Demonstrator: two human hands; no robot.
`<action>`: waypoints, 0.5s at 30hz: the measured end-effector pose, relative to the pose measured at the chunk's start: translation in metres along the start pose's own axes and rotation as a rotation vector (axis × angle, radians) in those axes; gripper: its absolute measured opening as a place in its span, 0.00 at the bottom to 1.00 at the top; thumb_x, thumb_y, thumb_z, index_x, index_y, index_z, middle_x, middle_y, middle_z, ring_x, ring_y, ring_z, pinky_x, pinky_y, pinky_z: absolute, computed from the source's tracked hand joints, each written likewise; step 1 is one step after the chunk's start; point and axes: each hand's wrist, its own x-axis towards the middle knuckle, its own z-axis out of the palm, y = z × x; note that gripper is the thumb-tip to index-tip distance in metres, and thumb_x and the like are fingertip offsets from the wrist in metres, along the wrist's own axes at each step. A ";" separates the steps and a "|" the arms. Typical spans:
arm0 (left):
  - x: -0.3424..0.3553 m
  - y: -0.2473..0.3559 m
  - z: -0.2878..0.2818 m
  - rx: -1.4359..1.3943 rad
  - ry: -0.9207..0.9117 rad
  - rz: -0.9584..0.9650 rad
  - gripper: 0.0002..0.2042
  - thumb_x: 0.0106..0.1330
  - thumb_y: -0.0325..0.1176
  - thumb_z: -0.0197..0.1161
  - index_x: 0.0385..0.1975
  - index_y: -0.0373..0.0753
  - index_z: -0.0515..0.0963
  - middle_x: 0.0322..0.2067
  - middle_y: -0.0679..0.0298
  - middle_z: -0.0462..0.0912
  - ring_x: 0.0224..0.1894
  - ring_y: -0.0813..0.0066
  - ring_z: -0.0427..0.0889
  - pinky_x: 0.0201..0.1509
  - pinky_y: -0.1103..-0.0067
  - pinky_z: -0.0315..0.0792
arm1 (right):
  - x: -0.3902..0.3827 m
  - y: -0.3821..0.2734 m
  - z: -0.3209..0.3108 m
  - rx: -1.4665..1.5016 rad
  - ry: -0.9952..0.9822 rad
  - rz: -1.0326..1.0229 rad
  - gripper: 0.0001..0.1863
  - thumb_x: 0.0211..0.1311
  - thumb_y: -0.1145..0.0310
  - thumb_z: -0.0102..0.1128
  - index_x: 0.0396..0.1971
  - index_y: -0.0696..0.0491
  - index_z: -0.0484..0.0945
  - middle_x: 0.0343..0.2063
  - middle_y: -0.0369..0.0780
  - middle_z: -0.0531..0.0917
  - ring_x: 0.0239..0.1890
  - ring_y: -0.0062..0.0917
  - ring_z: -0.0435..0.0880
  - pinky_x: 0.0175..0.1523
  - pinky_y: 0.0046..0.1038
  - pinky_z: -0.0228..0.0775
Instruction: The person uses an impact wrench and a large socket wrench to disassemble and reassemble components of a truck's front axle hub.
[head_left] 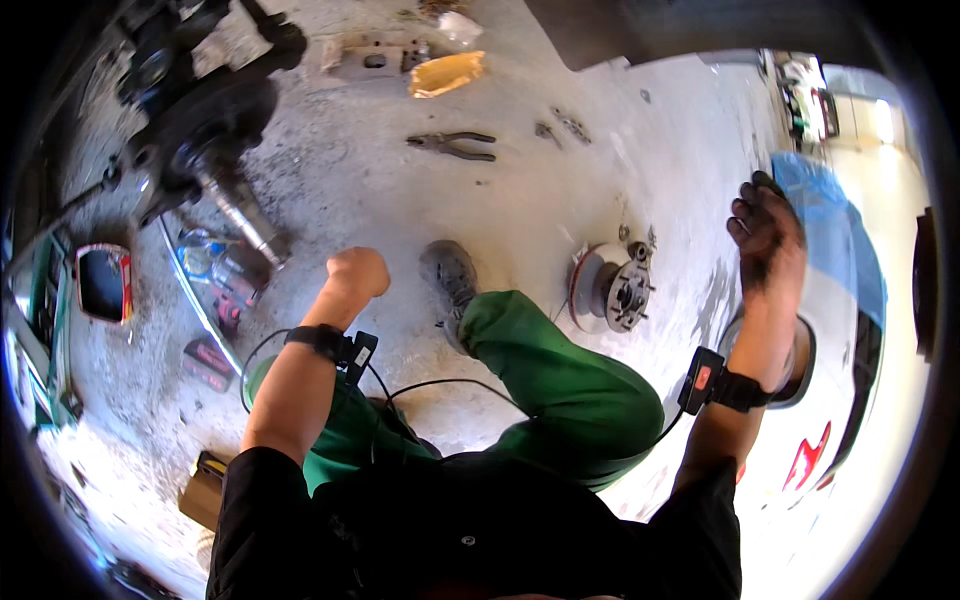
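Observation:
My left hand (358, 272) is closed in a fist, back upward, above the floor between the axle spindle (240, 215) and my shoe (450, 280). Nothing sticks out of it. Raised at the right, my right hand (770, 238) has its darkly stained palm showing and its fingers loosely bent and apart, with nothing in them. A brake disc with a studded hub (612, 290) lies on the floor, nearer to the right hand than anything else loose there. Farther ahead, black-handled pliers (455, 146) lie with their handles apart.
Small metal parts (570, 126) lie beyond the pliers, near a yellow crumpled piece (446, 75) and a metal plate (365, 62). At left are a red-rimmed tray (105, 283), a red-and-black power tool (230, 300) and a suspension assembly (205, 120). A blue-covered car (825, 230) stands right.

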 end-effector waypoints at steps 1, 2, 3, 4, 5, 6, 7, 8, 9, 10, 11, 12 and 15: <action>0.007 0.007 0.002 0.026 -0.037 0.006 0.13 0.55 0.33 0.54 0.37 0.43 0.82 0.43 0.59 0.82 0.47 0.63 0.81 0.44 0.73 0.75 | 0.011 0.018 -0.018 -0.019 0.041 0.074 0.13 0.56 0.69 0.56 0.41 0.58 0.76 0.30 0.39 0.80 0.30 0.25 0.78 0.37 0.25 0.68; 0.014 0.015 0.003 0.055 -0.075 0.018 0.13 0.54 0.33 0.55 0.37 0.43 0.82 0.43 0.60 0.82 0.47 0.63 0.81 0.45 0.73 0.74 | 0.021 0.039 -0.040 0.005 0.046 0.163 0.13 0.56 0.68 0.56 0.41 0.56 0.77 0.29 0.38 0.80 0.30 0.25 0.77 0.38 0.25 0.68; 0.020 0.020 0.003 0.079 -0.080 0.027 0.13 0.54 0.33 0.55 0.37 0.43 0.82 0.43 0.60 0.82 0.47 0.63 0.81 0.45 0.73 0.74 | 0.029 0.060 -0.060 0.033 0.048 0.249 0.13 0.56 0.68 0.56 0.41 0.55 0.77 0.29 0.37 0.80 0.30 0.25 0.77 0.38 0.26 0.68; 0.025 0.024 0.003 0.097 -0.107 0.027 0.13 0.54 0.33 0.56 0.38 0.43 0.82 0.43 0.60 0.82 0.47 0.63 0.80 0.45 0.73 0.74 | 0.036 0.081 -0.074 0.041 0.061 0.314 0.13 0.56 0.67 0.56 0.41 0.53 0.77 0.29 0.36 0.80 0.31 0.25 0.77 0.39 0.27 0.68; 0.031 0.028 0.004 0.115 -0.135 0.033 0.13 0.54 0.33 0.56 0.38 0.43 0.82 0.43 0.60 0.81 0.47 0.63 0.80 0.45 0.73 0.74 | 0.045 0.103 -0.087 0.024 0.128 0.373 0.13 0.57 0.67 0.56 0.42 0.53 0.77 0.29 0.37 0.80 0.30 0.25 0.77 0.37 0.27 0.69; 0.036 0.031 0.003 0.132 -0.137 0.045 0.13 0.54 0.33 0.56 0.38 0.43 0.82 0.43 0.60 0.81 0.47 0.63 0.80 0.45 0.73 0.74 | 0.054 0.125 -0.105 0.021 0.155 0.393 0.12 0.57 0.67 0.56 0.40 0.53 0.77 0.28 0.38 0.80 0.29 0.25 0.77 0.36 0.27 0.69; 0.042 0.034 0.005 0.142 -0.139 0.026 0.13 0.53 0.33 0.56 0.38 0.43 0.82 0.44 0.60 0.81 0.47 0.62 0.80 0.46 0.73 0.74 | 0.062 0.149 -0.122 0.020 0.185 0.417 0.11 0.57 0.67 0.55 0.39 0.54 0.77 0.28 0.38 0.80 0.28 0.25 0.77 0.35 0.28 0.70; 0.046 0.032 0.004 0.152 -0.137 -0.012 0.13 0.53 0.33 0.57 0.38 0.43 0.82 0.44 0.59 0.81 0.48 0.62 0.80 0.46 0.72 0.74 | 0.071 0.171 -0.128 0.083 0.221 0.461 0.09 0.57 0.67 0.55 0.36 0.54 0.77 0.27 0.38 0.80 0.27 0.25 0.77 0.33 0.27 0.70; 0.050 0.036 0.003 0.170 -0.141 -0.002 0.13 0.53 0.33 0.57 0.38 0.43 0.82 0.44 0.59 0.81 0.48 0.62 0.80 0.46 0.72 0.74 | 0.076 0.187 -0.137 0.135 0.270 0.500 0.08 0.58 0.68 0.55 0.34 0.55 0.77 0.26 0.39 0.80 0.25 0.25 0.77 0.31 0.26 0.70; 0.052 0.039 0.000 0.177 -0.149 -0.016 0.13 0.54 0.34 0.57 0.38 0.43 0.82 0.44 0.59 0.81 0.47 0.61 0.80 0.46 0.72 0.74 | 0.086 0.212 -0.158 0.172 0.188 0.532 0.07 0.58 0.69 0.53 0.30 0.57 0.76 0.23 0.39 0.79 0.24 0.26 0.77 0.28 0.24 0.69; 0.054 0.041 -0.003 0.182 -0.158 -0.046 0.13 0.54 0.34 0.57 0.38 0.43 0.82 0.43 0.58 0.81 0.47 0.61 0.80 0.46 0.72 0.74 | 0.087 0.234 -0.151 0.157 0.307 0.524 0.08 0.58 0.69 0.53 0.27 0.57 0.77 0.20 0.38 0.78 0.23 0.24 0.76 0.27 0.22 0.68; 0.057 0.044 -0.004 0.200 -0.160 -0.046 0.13 0.54 0.34 0.57 0.38 0.43 0.82 0.43 0.58 0.81 0.47 0.61 0.80 0.46 0.72 0.74 | 0.089 0.267 -0.164 0.120 0.328 0.555 0.08 0.57 0.69 0.54 0.26 0.57 0.78 0.21 0.38 0.78 0.22 0.23 0.76 0.27 0.22 0.69; 0.073 0.054 0.002 0.196 -0.189 -0.033 0.13 0.54 0.34 0.56 0.38 0.42 0.82 0.43 0.57 0.81 0.48 0.61 0.80 0.47 0.72 0.74 | 0.068 0.330 -0.164 -0.310 0.143 0.222 0.07 0.55 0.70 0.55 0.25 0.58 0.79 0.23 0.39 0.80 0.21 0.21 0.77 0.27 0.22 0.69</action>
